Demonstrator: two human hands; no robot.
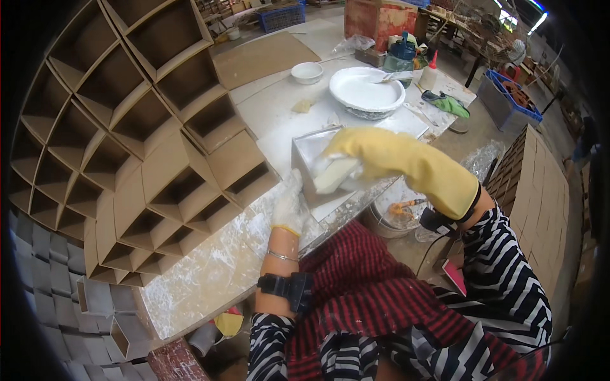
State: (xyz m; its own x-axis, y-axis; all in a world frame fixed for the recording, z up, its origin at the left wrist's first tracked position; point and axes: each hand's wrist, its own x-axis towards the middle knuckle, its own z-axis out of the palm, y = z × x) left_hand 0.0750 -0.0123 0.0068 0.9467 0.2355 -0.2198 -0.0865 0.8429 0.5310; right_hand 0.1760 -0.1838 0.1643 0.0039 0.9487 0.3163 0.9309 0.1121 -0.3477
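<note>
A small open box [306,162], whitish inside with a grey-brown outer wall, stands on the table near its front edge. My left hand [290,198], in a white knit glove with a yellow cuff, grips the box's near left side. My right hand [356,152], in a long yellow rubber glove, reaches over the box. It is closed round a pale, sponge-like block [337,176] with white coating on it, held at the box's opening. The right fingertips are partly hidden and slightly blurred. Beyond the box sits a wide basin of white paste [366,89], a flat tool [397,76] lying across its rim.
Stacked brown cardboard boxes [184,171] crowd the left, with grey-white boxes [60,279] below. A small white bowl [307,73], a cardboard sheet [264,58] and a green cloth [448,103] lie farther back. A bucket [387,213] stands below the table's front edge. More boxes [534,203] stand right.
</note>
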